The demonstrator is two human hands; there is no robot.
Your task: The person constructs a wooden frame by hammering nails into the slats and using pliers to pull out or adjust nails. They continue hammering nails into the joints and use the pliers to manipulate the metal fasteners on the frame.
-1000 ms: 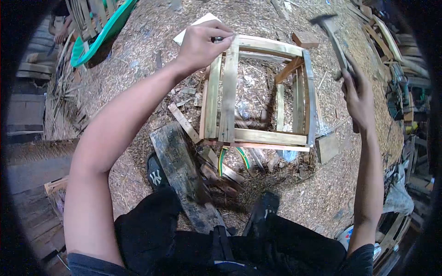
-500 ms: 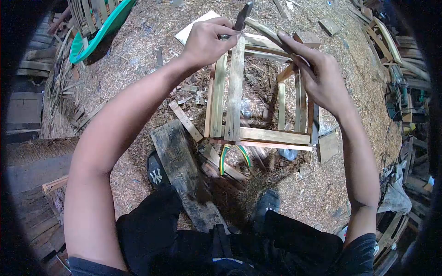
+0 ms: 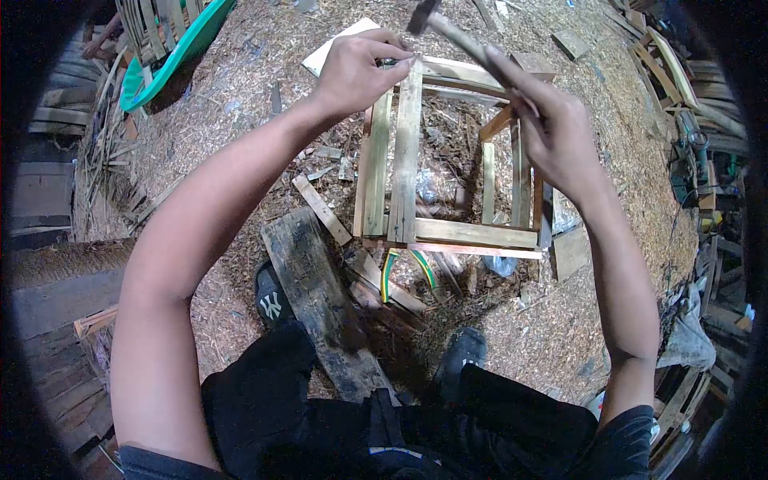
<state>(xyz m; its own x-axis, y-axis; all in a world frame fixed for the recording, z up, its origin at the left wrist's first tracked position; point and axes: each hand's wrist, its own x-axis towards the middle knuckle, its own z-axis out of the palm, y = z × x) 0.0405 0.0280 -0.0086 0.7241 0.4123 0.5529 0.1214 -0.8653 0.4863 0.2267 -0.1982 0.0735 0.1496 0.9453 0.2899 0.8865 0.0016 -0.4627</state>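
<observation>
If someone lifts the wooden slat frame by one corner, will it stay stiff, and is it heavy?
Probably light for its size: the wooden slat frame is thin slats around open space. It may twist slightly, since the left hand steadies one slat at a corner for the hammer. Unlikely to roll: its sides are flat.

Left hand (image 3: pixel 352 72) pinching a nail atop wooden frame (image 3: pixel 448 160); right hand (image 3: pixel 556 132) gripping hammer (image 3: pixel 448 32)

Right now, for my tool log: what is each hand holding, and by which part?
Right hand grips the hammer by its handle. Left hand pinches a small dark piece atop the wooden frame.
</observation>
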